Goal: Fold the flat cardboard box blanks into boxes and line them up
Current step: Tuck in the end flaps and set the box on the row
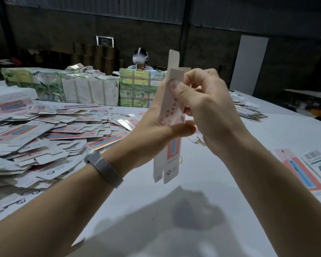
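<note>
I hold one long, narrow box blank (171, 158) upright above the white table (230, 164). It is white with pink and blue print, and its end flaps stick out at top and bottom. My left hand (156, 123) grips its middle from the left, thumb across the front. My right hand (202, 108) pinches its upper part, thumb pressed on the front face near the top flap. A big loose heap of flat blanks (44, 138) covers the table to the left.
Wrapped bundles (78, 88) stand in a row at the back of the table. A person wearing a white headset (140, 57) sits behind them. Finished pink boxes (300, 173) lie at the right edge, and a stack of blanks (248, 110) lies further back right.
</note>
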The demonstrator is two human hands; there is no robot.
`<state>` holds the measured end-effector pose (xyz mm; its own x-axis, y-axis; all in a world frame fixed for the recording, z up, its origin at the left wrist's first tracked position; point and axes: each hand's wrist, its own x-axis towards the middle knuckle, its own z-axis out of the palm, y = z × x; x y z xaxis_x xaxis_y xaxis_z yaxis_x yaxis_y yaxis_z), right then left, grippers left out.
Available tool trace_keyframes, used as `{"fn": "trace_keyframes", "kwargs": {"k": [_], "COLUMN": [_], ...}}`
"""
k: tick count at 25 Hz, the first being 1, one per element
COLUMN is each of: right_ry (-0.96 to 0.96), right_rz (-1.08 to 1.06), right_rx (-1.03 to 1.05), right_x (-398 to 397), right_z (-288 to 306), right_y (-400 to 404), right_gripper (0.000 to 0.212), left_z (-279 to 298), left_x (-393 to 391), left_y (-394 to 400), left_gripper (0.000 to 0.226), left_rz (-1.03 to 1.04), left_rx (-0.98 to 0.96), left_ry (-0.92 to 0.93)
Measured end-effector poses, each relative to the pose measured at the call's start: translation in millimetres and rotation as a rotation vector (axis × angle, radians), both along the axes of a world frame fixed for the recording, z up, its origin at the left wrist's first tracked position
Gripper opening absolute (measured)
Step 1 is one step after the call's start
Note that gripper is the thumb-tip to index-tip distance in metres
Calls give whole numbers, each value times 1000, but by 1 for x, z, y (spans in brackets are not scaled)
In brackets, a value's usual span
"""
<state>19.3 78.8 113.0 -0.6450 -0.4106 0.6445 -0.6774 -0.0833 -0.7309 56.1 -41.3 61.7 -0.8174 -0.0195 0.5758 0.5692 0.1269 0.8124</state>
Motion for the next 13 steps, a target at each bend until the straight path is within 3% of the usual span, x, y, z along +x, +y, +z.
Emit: {"fn": "trace_keyframes", "kwargs": {"k": [2, 5, 8, 13], "right_ry": [-42, -15, 37, 47], "right_rz": [16, -40, -58, 30], "right_rx": [63, 168, 203, -40], "right_x": [-4, -7, -9, -13], "right_z": [0, 0, -1, -10], "right_y": [0, 0, 1, -2], "right_gripper": [25, 31, 33, 18], "left_z": [2, 0, -2, -3], "left_x": [5, 8, 6, 5], "left_y": [-6, -6, -2, -8], "left_gripper": [57, 29, 32, 48], "left_rz": [-32, 22, 76, -15], "left_rx": [-8, -70, -55, 116], "left_ry": [-140, -180, -151, -139]}}
